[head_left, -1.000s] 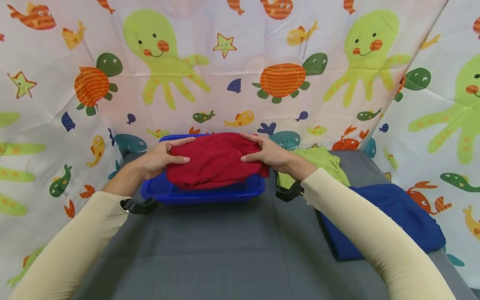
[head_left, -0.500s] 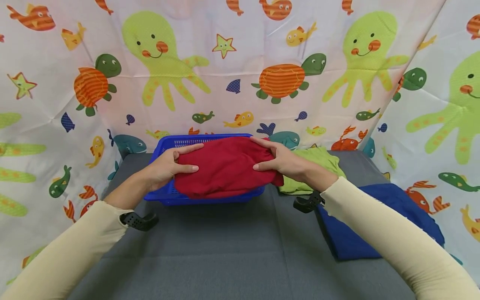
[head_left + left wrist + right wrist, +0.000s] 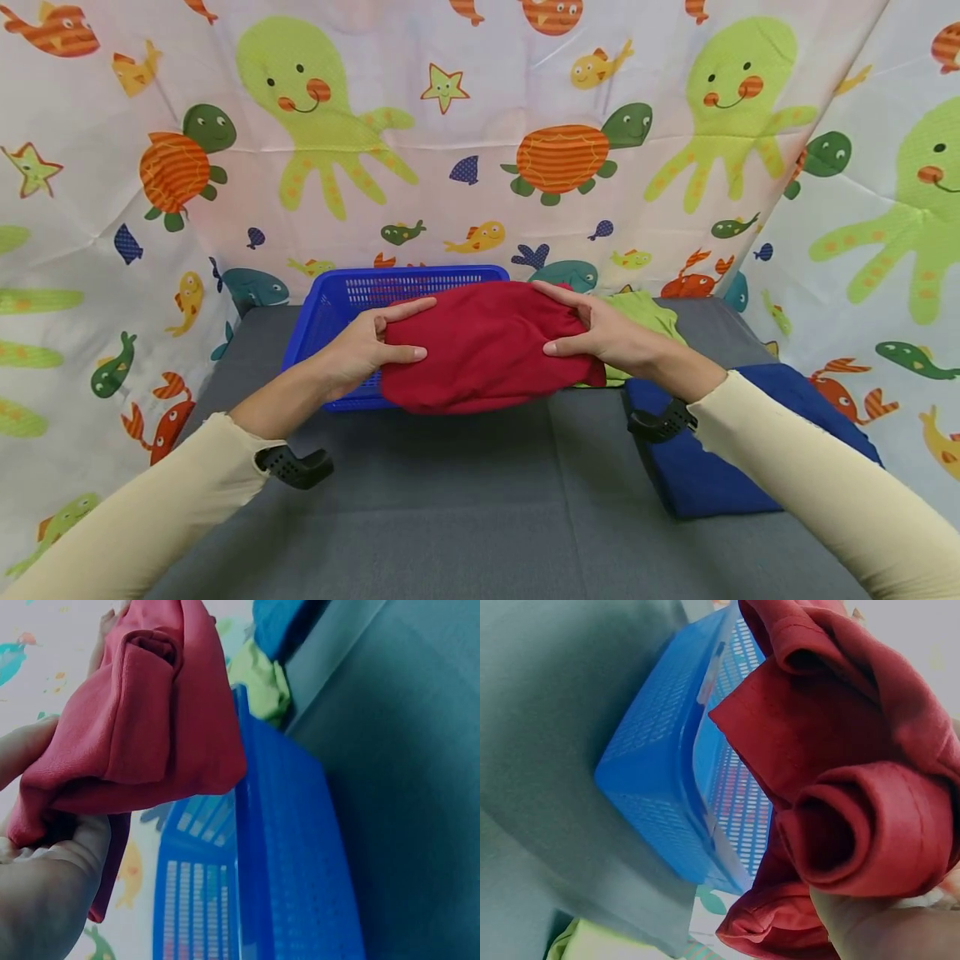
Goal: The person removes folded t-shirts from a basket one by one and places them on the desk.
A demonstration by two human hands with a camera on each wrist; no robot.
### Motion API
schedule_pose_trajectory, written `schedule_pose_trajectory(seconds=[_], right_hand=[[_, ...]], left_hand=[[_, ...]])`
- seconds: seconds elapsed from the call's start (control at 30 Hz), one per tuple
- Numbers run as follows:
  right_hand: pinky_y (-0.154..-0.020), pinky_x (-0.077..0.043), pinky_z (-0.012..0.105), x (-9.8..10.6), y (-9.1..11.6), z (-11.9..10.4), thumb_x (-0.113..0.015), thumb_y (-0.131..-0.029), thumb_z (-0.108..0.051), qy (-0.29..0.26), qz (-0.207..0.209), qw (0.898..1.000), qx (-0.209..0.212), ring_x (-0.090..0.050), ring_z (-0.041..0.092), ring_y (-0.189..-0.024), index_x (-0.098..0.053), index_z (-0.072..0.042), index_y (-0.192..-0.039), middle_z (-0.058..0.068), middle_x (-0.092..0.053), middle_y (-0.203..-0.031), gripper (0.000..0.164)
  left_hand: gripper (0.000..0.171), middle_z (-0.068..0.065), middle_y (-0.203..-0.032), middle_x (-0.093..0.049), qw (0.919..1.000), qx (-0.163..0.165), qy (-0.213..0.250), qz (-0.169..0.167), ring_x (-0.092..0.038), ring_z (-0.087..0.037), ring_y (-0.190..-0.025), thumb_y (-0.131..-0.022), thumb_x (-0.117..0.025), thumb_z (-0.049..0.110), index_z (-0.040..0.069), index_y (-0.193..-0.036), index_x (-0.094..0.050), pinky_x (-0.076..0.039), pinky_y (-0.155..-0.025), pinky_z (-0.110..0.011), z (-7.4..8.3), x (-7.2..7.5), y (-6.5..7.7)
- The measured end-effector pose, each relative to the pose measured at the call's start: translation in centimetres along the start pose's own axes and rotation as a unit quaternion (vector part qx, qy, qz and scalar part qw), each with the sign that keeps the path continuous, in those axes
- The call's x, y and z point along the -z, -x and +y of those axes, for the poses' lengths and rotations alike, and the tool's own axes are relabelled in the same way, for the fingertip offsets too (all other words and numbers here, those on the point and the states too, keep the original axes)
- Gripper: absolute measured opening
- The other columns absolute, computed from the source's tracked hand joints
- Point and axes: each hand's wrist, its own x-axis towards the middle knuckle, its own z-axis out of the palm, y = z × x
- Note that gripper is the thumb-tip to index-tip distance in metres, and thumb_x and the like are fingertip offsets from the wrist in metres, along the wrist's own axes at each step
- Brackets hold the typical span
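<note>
A folded red cloth garment [image 3: 487,350] is held up between both hands, above the front right part of a blue plastic basket [image 3: 322,308]. My left hand [image 3: 360,350] grips its left end, thumb on the near face. At the right end, my right hand [image 3: 607,333] pinches it the same way. The left wrist view shows the garment [image 3: 142,727] folded in layers, over the basket's rim [image 3: 244,825]. Rolled folds of the garment [image 3: 885,825] show in the right wrist view. Its fingers on the far side are mostly hidden.
A lime green cloth [image 3: 645,317] lies right of the basket, partly behind the right hand. Nearer on the right, a folded dark blue cloth [image 3: 735,467] lies under the right forearm. The grey padded surface [image 3: 420,517] meets printed curtains [image 3: 450,208] at the back and sides.
Both hands have carried the red garment to the right and slightly nearer, uncovering more of the basket's left side and interior. The grip looks unchanged.
</note>
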Motion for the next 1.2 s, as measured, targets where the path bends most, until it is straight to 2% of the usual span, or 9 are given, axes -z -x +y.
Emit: schedule_pose_trajectory(seconds=[0.07,0.2,0.53,0.73,0.9,1.03,1.2], right_hand=[[-0.083,-0.061,0.031,0.1,0.5,0.2,-0.067,-0.096,-0.009,0.005,0.003,1.000,0.000,-0.048,0.022,-0.131,-0.021,-0.032,-0.163,0.009,-0.040,-0.154,0.084],[-0.084,-0.061,0.031,0.3,1.6,0.8,-0.068,-0.095,-0.010,0.016,0.011,1.000,0.002,-0.045,0.024,-0.133,-0.022,-0.032,-0.162,0.009,-0.037,-0.156,0.085],[-0.085,-0.061,0.033,1.0,4.8,2.4,-0.066,-0.095,-0.007,0.033,0.023,0.999,0.030,-0.051,0.017,-0.127,-0.021,-0.027,-0.163,0.011,-0.038,-0.153,0.084],[-0.085,-0.062,0.036,1.3,6.5,3.2,-0.064,-0.095,-0.005,0.043,0.025,0.998,0.043,-0.051,0.017,-0.126,-0.021,-0.027,-0.163,0.008,-0.040,-0.149,0.083],[-0.085,-0.062,0.036,1.4,7.7,4.0,-0.066,-0.094,-0.006,0.050,0.022,0.998,0.034,-0.051,0.015,-0.126,-0.022,-0.025,-0.163,0.008,-0.043,-0.146,0.084],[-0.086,-0.061,0.036,1.5,9.0,5.0,-0.064,-0.095,-0.006,0.051,0.017,0.998,0.026,-0.051,0.012,-0.127,-0.020,-0.024,-0.163,0.009,-0.042,-0.147,0.083],[-0.090,-0.060,0.035,1.7,10.7,6.0,-0.063,-0.095,-0.008,0.046,0.020,0.999,0.012,-0.048,0.008,-0.129,-0.019,-0.027,-0.163,0.006,-0.038,-0.151,0.083]], left_hand=[[0.072,-0.013,-0.144,-0.054,1.0000,0.002,0.002,-0.002,-0.070,-0.015,-0.110,-0.095,-0.068,0.005,0.030,-0.157,-0.039,-0.062,-0.085,-0.033,-0.1,-0.5,0.0],[0.073,-0.015,-0.146,-0.052,0.9999,0.002,0.005,-0.010,-0.067,-0.016,-0.114,-0.095,-0.068,0.004,0.029,-0.157,-0.038,-0.061,-0.087,-0.034,-0.2,-1.4,0.2],[0.075,-0.014,-0.147,-0.051,0.9996,-0.002,-0.013,-0.025,-0.063,-0.020,-0.121,-0.094,-0.069,0.005,0.031,-0.157,-0.038,-0.061,-0.090,-0.035,-0.2,-4.4,0.7],[0.075,-0.013,-0.148,-0.050,0.9995,-0.001,0.000,-0.032,-0.059,-0.023,-0.126,-0.094,-0.069,0.005,0.032,-0.156,-0.039,-0.060,-0.091,-0.035,-0.3,-6.2,0.8],[0.076,-0.014,-0.148,-0.050,0.9991,0.003,0.008,-0.041,-0.059,-0.024,-0.125,-0.093,-0.070,0.004,0.031,-0.157,-0.039,-0.061,-0.091,-0.036,-1.1,-7.3,0.9],[0.076,-0.015,-0.148,-0.049,0.9980,0.008,0.012,-0.061,-0.060,-0.023,-0.123,-0.093,-0.070,0.005,0.030,-0.157,-0.038,-0.060,-0.091,-0.037,-1.9,-8.0,0.9],[0.075,-0.015,-0.146,-0.051,0.9963,0.011,0.021,-0.082,-0.061,-0.021,-0.122,-0.093,-0.069,0.003,0.029,-0.157,-0.039,-0.060,-0.092,-0.036,-2.8,-9.4,0.4]])
